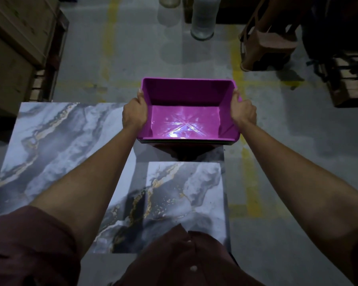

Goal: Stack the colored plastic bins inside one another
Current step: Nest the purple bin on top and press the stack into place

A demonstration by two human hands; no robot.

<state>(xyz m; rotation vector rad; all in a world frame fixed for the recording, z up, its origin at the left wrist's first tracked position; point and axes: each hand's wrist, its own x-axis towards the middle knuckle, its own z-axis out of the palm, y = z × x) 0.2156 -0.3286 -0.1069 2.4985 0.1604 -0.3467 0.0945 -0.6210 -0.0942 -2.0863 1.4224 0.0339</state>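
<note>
A magenta plastic bin (186, 112) is held up in front of me over the far edge of the marble-patterned table (56, 139). Its open top faces me and its inside is empty. Thin darker rims show under its near edge, so other bins seem nested beneath it; their colours are too dark to tell. My left hand (133, 115) grips the bin's left rim and my right hand (243, 112) grips the right rim, thumbs over the edge.
Cardboard boxes on a pallet (15, 48) stand at the left. A clear plastic-wrapped cylinder (203, 17) stands on the floor ahead. A brown plastic stool (271, 42) and dark wooden crates (349, 79) are at the right. Yellow lines mark the concrete floor.
</note>
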